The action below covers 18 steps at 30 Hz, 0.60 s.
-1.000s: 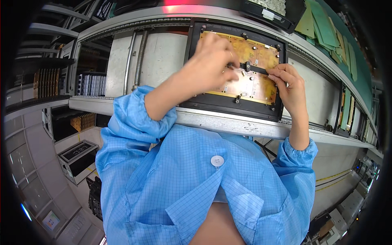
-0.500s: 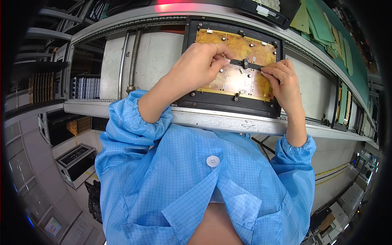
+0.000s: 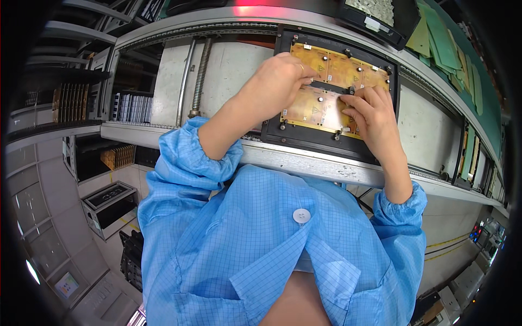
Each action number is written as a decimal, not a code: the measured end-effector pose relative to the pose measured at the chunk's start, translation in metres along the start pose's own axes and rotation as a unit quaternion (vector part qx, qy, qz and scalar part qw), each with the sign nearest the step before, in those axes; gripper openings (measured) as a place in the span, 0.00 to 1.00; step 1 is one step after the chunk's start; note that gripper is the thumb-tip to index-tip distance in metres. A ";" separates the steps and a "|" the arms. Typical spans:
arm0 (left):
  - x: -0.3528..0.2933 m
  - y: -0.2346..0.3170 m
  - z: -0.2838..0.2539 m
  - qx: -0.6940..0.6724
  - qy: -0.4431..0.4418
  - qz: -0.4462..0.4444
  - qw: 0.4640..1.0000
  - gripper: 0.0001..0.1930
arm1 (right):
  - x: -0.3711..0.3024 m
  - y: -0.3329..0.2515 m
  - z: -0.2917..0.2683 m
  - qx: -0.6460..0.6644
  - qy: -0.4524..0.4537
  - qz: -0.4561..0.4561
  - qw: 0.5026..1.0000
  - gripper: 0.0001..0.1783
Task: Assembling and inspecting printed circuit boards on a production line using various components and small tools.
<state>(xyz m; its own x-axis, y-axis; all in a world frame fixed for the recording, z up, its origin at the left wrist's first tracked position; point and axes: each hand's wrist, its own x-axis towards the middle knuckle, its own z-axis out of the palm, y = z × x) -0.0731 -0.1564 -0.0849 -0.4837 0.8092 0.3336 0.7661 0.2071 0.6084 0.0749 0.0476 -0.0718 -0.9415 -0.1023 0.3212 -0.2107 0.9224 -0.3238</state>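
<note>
Two yellow circuit board panels lie one above the other in a black carrier frame: the far panel (image 3: 345, 68) and the near panel (image 3: 307, 113). Small black cylindrical parts and white connectors stand on them. My left hand (image 3: 280, 84) reaches over the left side, its fingertips pinched together at the gap between the panels. My right hand (image 3: 374, 114) hovers above the right part of the near panel, thumb and forefinger closed together. Whatever either pinch holds is too small to make out. Dark clamps (image 3: 347, 53) sit along the carrier's edges.
The carrier rests across a metal conveyor rail (image 3: 326, 163). A threaded rod (image 3: 201, 76) runs across the conveyor at the left. Beyond the far rail stands a black bin (image 3: 375, 22) of small whitish parts. Green boards (image 3: 443, 43) lie stacked at the far right.
The whole view has shifted, so the carrier sits further right. Relative to the panels, my right hand has moved left from the right edge, and my left hand slightly left.
</note>
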 end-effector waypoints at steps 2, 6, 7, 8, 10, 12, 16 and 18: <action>-0.004 0.002 0.004 0.013 0.009 -0.025 1.000 0.08 | -0.003 0.003 0.006 0.004 -0.017 -0.002 1.000 0.12; -0.008 0.002 0.003 0.063 -0.009 -0.007 0.998 0.07 | -0.005 0.006 0.004 0.078 0.025 0.035 0.996 0.11; -0.009 0.002 0.003 0.061 -0.014 -0.006 0.998 0.08 | -0.006 0.006 0.002 0.123 0.044 0.085 0.988 0.10; -0.010 0.002 0.004 0.060 -0.019 -0.005 0.998 0.09 | -0.006 0.007 0.001 0.167 0.064 0.135 0.975 0.10; -0.012 0.003 0.005 0.066 -0.024 -0.010 0.998 0.09 | -0.009 0.011 0.001 0.165 0.069 0.139 0.974 0.10; -0.012 0.002 0.006 0.069 -0.029 -0.012 0.997 0.09 | -0.011 0.014 0.002 0.164 0.075 0.158 0.971 0.12; -0.012 -0.002 0.008 0.075 -0.027 -0.014 0.997 0.09 | -0.009 0.015 0.001 0.152 0.084 0.132 0.976 0.11; -0.012 -0.003 0.009 0.073 -0.024 -0.011 0.997 0.09 | -0.007 0.015 0.000 0.139 0.088 0.104 0.981 0.11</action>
<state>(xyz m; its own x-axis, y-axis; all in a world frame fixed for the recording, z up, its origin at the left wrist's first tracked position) -0.0658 -0.1615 -0.0970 -0.4837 0.8278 0.2843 0.8106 0.3012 0.5022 0.0782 0.0627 -0.0786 -0.9171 0.1657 0.3626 -0.1048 0.7773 -0.6203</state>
